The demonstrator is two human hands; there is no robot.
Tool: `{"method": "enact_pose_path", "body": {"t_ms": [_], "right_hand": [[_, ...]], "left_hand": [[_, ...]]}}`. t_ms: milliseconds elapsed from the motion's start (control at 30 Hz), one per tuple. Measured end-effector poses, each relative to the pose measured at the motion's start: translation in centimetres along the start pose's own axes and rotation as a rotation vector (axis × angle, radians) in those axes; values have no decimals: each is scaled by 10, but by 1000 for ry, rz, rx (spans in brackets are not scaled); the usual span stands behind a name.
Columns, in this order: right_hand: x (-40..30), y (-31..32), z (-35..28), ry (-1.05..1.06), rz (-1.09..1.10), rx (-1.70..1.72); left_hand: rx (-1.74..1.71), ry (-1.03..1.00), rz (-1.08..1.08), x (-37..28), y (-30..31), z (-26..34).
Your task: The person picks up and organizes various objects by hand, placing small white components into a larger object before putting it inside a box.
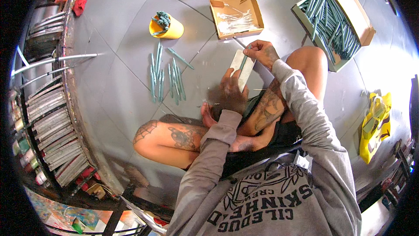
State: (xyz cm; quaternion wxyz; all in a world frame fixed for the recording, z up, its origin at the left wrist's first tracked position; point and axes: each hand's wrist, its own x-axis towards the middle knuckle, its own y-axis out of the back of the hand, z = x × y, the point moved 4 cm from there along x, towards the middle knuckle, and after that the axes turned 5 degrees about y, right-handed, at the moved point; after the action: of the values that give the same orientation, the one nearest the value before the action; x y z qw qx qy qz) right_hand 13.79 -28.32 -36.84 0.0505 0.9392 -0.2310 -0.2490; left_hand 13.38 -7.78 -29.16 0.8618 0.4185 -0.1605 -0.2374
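Note:
My right hand point(264, 53) pinches the upper end of a slim green stick point(244, 61) between thumb and fingers. Under the stick lies a pale rectangular slab point(249, 72), tilted away from me. My left hand point(230, 93) grips the slab's lower part, fingers at its left side and thumb near the bottom edge. The fingertips partly cover the stick's lower end. To the left, several similar green sticks point(160, 85) are laid in loose groups on the floor, just before a yellow cup point(175, 29) holding more of them.
An open cardboard box point(258, 18) ahead contains thin white strands. At right, another box point(366, 33) is filled with green sticks. A yellow plastic bag point(371, 141) lies farther right. A rack of framed screens point(54, 121) lines the left side. My crossed legs point(183, 141) border the work area.

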Motion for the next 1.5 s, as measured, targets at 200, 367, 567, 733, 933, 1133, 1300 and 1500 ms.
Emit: {"method": "enact_pose_path", "body": {"t_ms": [200, 367, 567, 733, 933, 1133, 1300, 1500], "right_hand": [[-62, 1, -94, 189, -32, 67], [-162, 21, -198, 617, -62, 298], [-207, 36, -247, 746, 32, 161], [-224, 38, -266, 743, 5, 210], [-204, 45, -247, 729, 56, 162], [-93, 25, -83, 196, -42, 655], [-31, 38, -85, 510, 327, -237], [68, 38, -115, 592, 180, -714]], "left_hand": [[-1104, 409, -330, -3, 42, -24], [-1493, 681, -524, -29, 105, -18], [-1683, 687, -573, -39, 112, -17], [-1711, 646, -521, -44, 108, -12], [-1174, 376, -425, -9, 143, 2], [-119, -185, -19, 29, 89, 37], [169, 23, 205, -12, 12, -10], [155, 197, 186, -26, -11, -1]]}}
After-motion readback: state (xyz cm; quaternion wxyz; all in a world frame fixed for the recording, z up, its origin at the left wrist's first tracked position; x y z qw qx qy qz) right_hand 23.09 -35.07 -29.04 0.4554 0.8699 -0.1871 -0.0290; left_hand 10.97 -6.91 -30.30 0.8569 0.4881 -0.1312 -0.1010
